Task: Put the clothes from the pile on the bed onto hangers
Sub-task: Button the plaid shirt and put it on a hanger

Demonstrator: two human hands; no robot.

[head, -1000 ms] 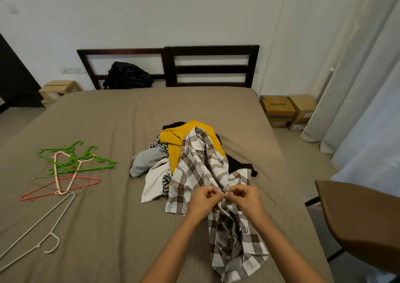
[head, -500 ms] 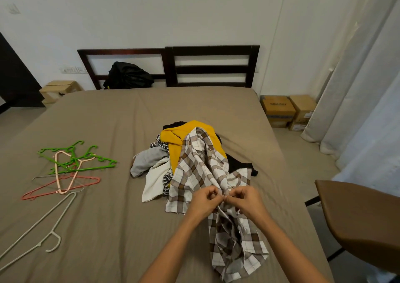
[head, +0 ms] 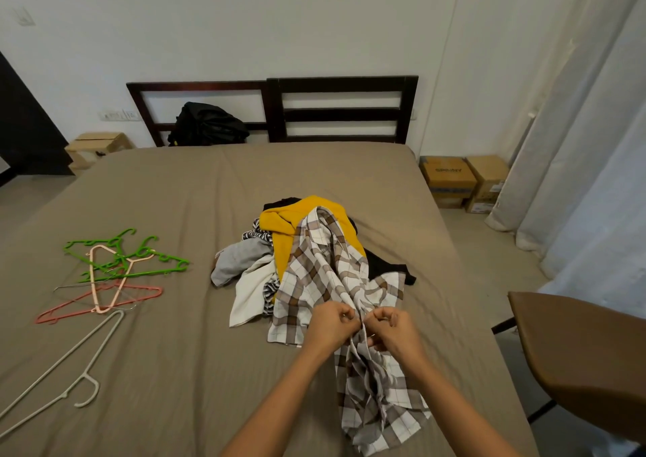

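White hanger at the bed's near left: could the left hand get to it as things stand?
Probably yes: only bare sheet lies between the left hand and the white hanger, on that hand's side. It pinches the plaid shirt with the right hand, though, and must let go first.

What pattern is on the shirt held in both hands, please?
The shirt is a brown, grey and white check, seen clearly in the head view.

The checked shirt point(head: 314, 271) is brown and white; by it a mustard-yellow top point(head: 279, 225), a grey garment point(head: 237, 260) and a black-and-white striped piece point(head: 258, 236). The bedsheet point(head: 209, 194) is taupe, the hangers point(head: 153, 271) green, coral, pale pink and white.
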